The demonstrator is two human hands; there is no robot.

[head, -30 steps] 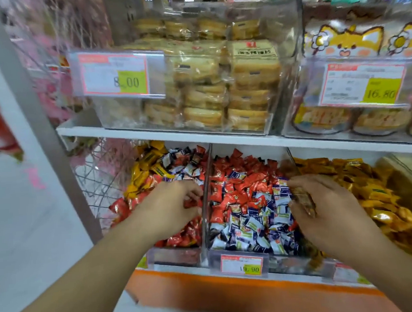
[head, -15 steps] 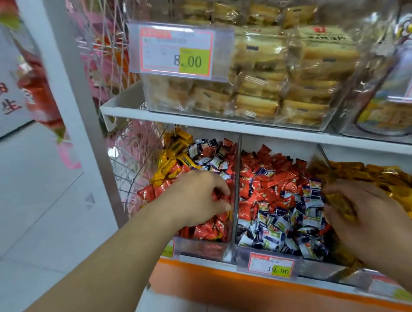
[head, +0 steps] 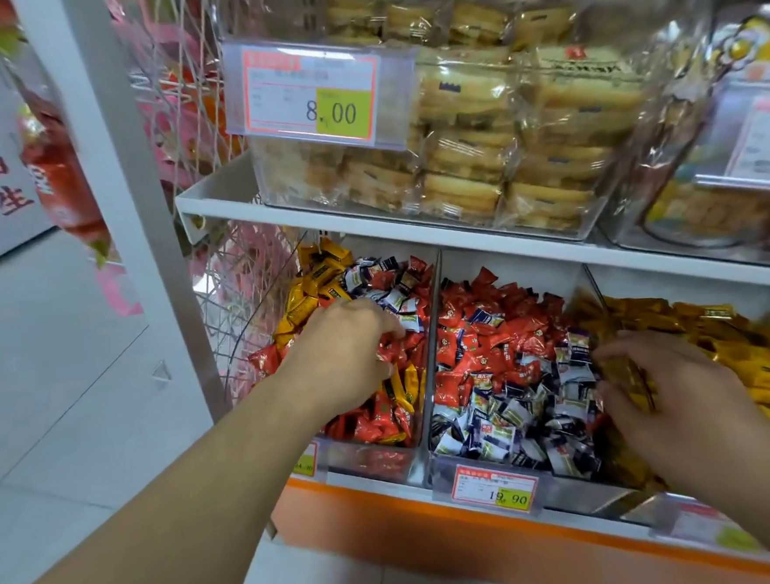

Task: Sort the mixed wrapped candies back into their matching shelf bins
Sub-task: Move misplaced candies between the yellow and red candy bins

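Sorting candies (head: 478,353) (hands (head: 346,353) in bins (head: 430,380))

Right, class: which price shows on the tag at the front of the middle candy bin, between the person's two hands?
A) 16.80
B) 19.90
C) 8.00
B: the tag clipped to the front of the middle candy bin reads 19.90.
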